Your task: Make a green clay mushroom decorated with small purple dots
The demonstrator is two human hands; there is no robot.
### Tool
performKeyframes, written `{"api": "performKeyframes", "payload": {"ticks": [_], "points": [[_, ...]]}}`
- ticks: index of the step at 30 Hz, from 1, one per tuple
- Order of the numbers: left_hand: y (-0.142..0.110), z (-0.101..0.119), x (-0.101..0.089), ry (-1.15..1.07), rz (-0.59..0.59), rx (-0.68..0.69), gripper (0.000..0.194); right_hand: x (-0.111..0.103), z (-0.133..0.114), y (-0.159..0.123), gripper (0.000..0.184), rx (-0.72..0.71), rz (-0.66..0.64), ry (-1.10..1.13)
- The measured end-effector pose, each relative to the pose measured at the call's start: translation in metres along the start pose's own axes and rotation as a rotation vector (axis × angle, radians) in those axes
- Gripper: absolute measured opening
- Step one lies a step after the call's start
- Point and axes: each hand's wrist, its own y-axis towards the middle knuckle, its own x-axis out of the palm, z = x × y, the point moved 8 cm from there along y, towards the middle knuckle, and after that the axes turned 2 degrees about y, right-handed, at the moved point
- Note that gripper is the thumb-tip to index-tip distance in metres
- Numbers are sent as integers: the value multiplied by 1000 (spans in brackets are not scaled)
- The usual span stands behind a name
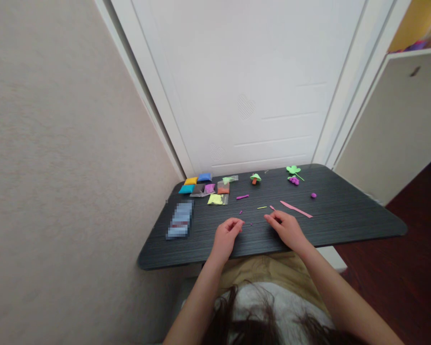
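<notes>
My left hand [228, 235] rests near the front edge of the dark table, its fingers curled and thumb pressed to fingertips; whatever is in the pinch, if anything, is too small to make out. Opposite it, my right hand [286, 230] is also closed, thumb against bent fingers, contents hidden. Between and beyond them lie a small purple clay bit [241, 212], a tiny purple crumb [251, 224] and a thin yellow strip [262, 207]. A small pink tool [272, 207] pokes out just beyond my right hand, beside a long pink plastic knife [296, 209]. Farther back is a purple clay roll [242, 197].
Clay packets, including a yellow one [215, 199] and a blue one [204, 177], lie at back left, behind a blurred phone-like slab [180, 219]. A green-capped clay mushroom [255, 178], purple grape-like cluster [293, 180], green clover shape [293, 169] and purple ball [313, 195] sit rightward.
</notes>
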Motion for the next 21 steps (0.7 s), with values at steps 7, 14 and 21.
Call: {"api": "performKeyframes", "payload": {"ticks": [7, 14, 21], "points": [[0, 0, 1, 7, -9, 3, 26, -1, 1, 0, 29, 6, 13, 5], [0, 0, 1, 9, -9, 7, 27, 0, 2, 1, 22, 12, 7, 27], [-1, 2, 1, 15, -3, 12, 25, 2, 2, 1, 21, 19, -13, 51]]}}
